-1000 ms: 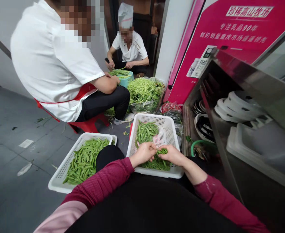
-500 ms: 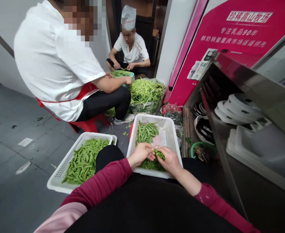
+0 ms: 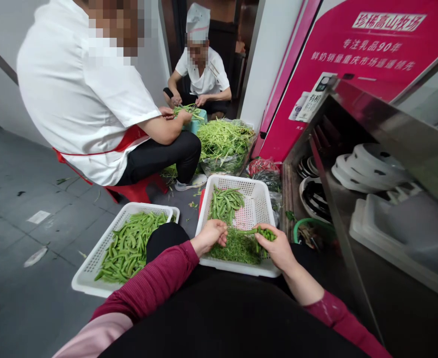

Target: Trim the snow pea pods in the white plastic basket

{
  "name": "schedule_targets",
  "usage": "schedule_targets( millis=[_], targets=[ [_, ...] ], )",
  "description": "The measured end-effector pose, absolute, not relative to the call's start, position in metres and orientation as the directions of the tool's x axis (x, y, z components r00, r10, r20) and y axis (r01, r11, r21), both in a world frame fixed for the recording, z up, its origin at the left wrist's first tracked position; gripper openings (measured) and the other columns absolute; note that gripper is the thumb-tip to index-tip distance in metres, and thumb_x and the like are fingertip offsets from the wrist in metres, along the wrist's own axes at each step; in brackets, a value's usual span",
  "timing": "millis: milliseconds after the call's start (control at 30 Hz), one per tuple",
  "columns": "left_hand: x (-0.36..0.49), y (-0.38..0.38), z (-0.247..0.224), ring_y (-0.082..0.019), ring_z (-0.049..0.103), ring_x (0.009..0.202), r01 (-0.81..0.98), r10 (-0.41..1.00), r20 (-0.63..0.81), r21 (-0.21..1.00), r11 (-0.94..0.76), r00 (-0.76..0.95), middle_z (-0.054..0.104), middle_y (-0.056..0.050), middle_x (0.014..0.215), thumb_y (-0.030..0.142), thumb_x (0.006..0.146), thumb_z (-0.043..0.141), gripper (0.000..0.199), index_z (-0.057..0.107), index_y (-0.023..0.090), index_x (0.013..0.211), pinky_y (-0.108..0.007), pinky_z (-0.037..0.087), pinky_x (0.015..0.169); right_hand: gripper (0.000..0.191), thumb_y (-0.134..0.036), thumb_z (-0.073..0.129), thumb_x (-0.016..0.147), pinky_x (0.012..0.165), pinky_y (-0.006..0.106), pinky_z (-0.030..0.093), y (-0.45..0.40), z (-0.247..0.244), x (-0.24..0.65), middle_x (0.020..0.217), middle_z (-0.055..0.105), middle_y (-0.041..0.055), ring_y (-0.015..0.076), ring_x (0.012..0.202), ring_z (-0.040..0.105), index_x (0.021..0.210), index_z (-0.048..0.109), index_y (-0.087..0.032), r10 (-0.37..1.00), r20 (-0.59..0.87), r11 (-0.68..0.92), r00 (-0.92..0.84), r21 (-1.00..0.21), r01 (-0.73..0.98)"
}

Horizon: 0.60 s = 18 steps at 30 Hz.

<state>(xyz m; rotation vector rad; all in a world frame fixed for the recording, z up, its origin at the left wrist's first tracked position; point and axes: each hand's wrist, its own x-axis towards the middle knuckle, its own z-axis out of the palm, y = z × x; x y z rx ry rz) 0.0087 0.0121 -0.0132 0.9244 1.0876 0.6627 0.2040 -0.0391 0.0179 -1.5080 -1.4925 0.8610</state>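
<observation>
In my right hand (image 3: 276, 246) is a small bunch of green pea pods (image 3: 264, 233), one pod poking out to the left between thumb and fingers. My left hand (image 3: 212, 235) is closed in a pinch a little to the left of it; whatever it pinches is too small to make out. Both hands are above a white perforated basket (image 3: 263, 191) on my lap. Inside it, whole pods (image 3: 226, 201) lie toward the far left, and a heap of fine green trimmings (image 3: 234, 248) fills the near end.
Left of my knee stands a second white basket (image 3: 86, 282) full of pods (image 3: 129, 246). A co-worker on a red stool (image 3: 140, 188) and another person in a white hat handle greens by a large bag of stems (image 3: 224, 141). A metal shelf (image 3: 348, 238) stands close on my right.
My hands have drawn apart: the right one moved right with its pods, the left one slightly left. The seated co-worker's hands have come together over the blue-green container.
</observation>
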Motion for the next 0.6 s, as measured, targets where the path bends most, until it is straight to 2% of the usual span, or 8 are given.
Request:
schedule_targets(
  millis=[100, 167, 267, 333, 400, 467, 533, 600],
  targets=[
    [0.006, 0.015, -0.027, -0.005, 0.045, 0.037, 0.151, 0.824, -0.494, 0.870, 0.470, 0.277, 0.048, 0.004, 0.055, 0.019, 0.078, 0.047, 0.010, 0.044, 0.012, 0.072, -0.019, 0.041, 0.037, 0.024, -0.034, 0.060, 0.068, 0.071, 0.029, 0.044, -0.042, 0.009, 0.214, 0.082, 0.065, 0.0041, 0.0185, 0.075, 0.058, 0.084, 0.062, -0.017, 0.993, 0.036, -0.012, 0.109, -0.914, 0.406],
    [0.006, 0.014, -0.026, -0.007, 0.049, 0.043, 0.282, 0.844, -0.461, 0.877, 0.388, 0.275, 0.053, 0.000, 0.065, 0.014, 0.077, 0.044, 0.006, 0.047, 0.012, 0.082, -0.022, 0.045, 0.043, 0.025, -0.035, 0.061, 0.068, 0.072, 0.029, 0.044, -0.043, 0.004, 0.217, 0.084, 0.066, 0.0047, 0.0188, 0.077, 0.058, 0.085, 0.062, -0.016, 0.991, 0.028, -0.026, 0.132, -0.921, 0.389],
    [0.007, 0.009, -0.011, -0.012, 0.058, 0.075, 0.422, 0.905, -0.186, 0.906, 0.008, 0.383, 0.056, -0.007, 0.094, 0.008, 0.071, 0.048, 0.030, 0.049, 0.013, 0.100, -0.027, 0.048, 0.070, 0.027, -0.036, 0.061, 0.067, 0.074, 0.030, 0.044, -0.043, -0.001, 0.219, 0.086, 0.066, 0.0052, 0.0196, 0.078, 0.058, 0.085, 0.062, -0.016, 0.990, 0.019, -0.036, 0.140, -0.923, 0.382],
    [0.009, 0.006, 0.003, -0.015, 0.052, 0.096, 0.437, 0.832, -0.002, 0.852, -0.289, 0.555, 0.053, -0.007, 0.108, 0.011, 0.069, 0.050, 0.035, 0.052, 0.016, 0.104, -0.028, 0.041, 0.086, 0.028, -0.037, 0.061, 0.067, 0.073, 0.031, 0.044, -0.042, -0.002, 0.219, 0.085, 0.066, 0.0051, 0.0199, 0.078, 0.059, 0.086, 0.062, -0.016, 0.993, 0.006, -0.042, 0.119, -0.916, 0.398],
    [0.012, 0.005, 0.017, -0.018, 0.051, 0.097, 0.479, 0.735, -0.010, 0.764, -0.432, 0.678, 0.056, -0.007, 0.102, 0.015, 0.072, 0.050, 0.024, 0.058, 0.017, 0.094, -0.028, 0.039, 0.087, 0.028, -0.037, 0.060, 0.068, 0.074, 0.032, 0.045, -0.041, 0.001, 0.220, 0.085, 0.066, 0.0054, 0.0202, 0.077, 0.059, 0.087, 0.062, -0.016, 0.997, -0.010, -0.045, 0.081, -0.902, 0.430],
    [0.015, 0.003, 0.026, -0.019, 0.055, 0.084, 0.561, 0.689, -0.106, 0.675, -0.480, 0.717, 0.060, -0.006, 0.085, 0.018, 0.074, 0.047, 0.013, 0.061, 0.016, 0.077, -0.028, 0.042, 0.080, 0.026, -0.035, 0.058, 0.070, 0.076, 0.034, 0.045, -0.041, 0.008, 0.221, 0.088, 0.065, 0.0062, 0.0209, 0.080, 0.059, 0.089, 0.062, -0.017, 0.999, 0.023, -0.003, 0.045, -0.857, 0.515],
    [0.016, 0.002, 0.030, -0.018, 0.056, 0.073, 0.618, 0.678, -0.162, 0.596, -0.512, 0.717, 0.060, -0.005, 0.072, 0.017, 0.073, 0.047, 0.015, 0.058, 0.017, 0.063, -0.028, 0.043, 0.073, 0.025, -0.029, 0.054, 0.073, 0.082, 0.037, 0.043, -0.041, 0.016, 0.222, 0.093, 0.064, 0.0071, 0.0220, 0.087, 0.057, 0.094, 0.062, -0.019, 0.990, 0.133, 0.128, -0.041, -0.745, 0.655],
    [0.017, -0.001, 0.032, -0.018, 0.055, 0.068, 0.627, 0.672, -0.166, 0.567, -0.534, 0.722, 0.059, -0.005, 0.067, 0.017, 0.069, 0.051, 0.012, 0.055, 0.018, 0.057, -0.027, 0.042, 0.070, 0.027, -0.023, 0.051, 0.074, 0.085, 0.038, 0.041, -0.041, 0.025, 0.220, 0.096, 0.062, 0.0074, 0.0221, 0.093, 0.054, 0.100, 0.060, -0.022, 0.948, 0.201, 0.317, -0.245, -0.583, 0.748]
  ],
)
